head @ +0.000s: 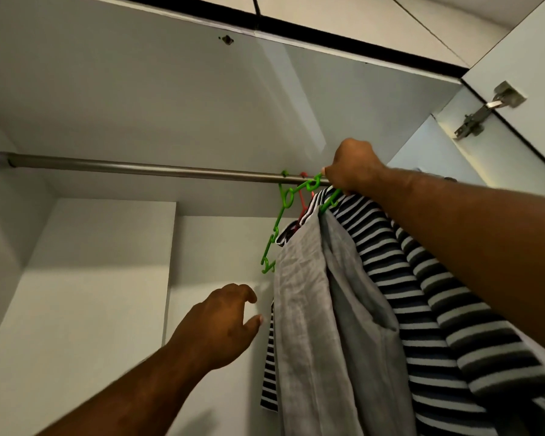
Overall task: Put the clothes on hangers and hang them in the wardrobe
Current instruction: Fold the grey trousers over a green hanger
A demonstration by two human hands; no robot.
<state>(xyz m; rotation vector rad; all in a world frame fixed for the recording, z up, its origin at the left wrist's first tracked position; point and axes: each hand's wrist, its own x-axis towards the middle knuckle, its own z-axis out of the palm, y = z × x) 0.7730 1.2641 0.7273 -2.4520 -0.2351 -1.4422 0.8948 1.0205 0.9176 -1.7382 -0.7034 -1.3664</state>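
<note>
Green hanger [314, 183] with striped shirt [422, 278] at right end of rail [139, 167] | right hand [353, 166] grips its top | left hand [224, 322] loose, holds nothing, beside grey garment [309, 309]

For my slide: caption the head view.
Right hand grips green hanger at the rail; open left hand beside grey garment.

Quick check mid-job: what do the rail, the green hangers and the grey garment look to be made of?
The rail looks like metal, brushed and dull-shiny, with a highlight along it. The green hangers seem plastic: bright uniform colour, thin moulded loops. The grey garment is woven cloth, perhaps linen or cotton: matte, finely creased.
</note>
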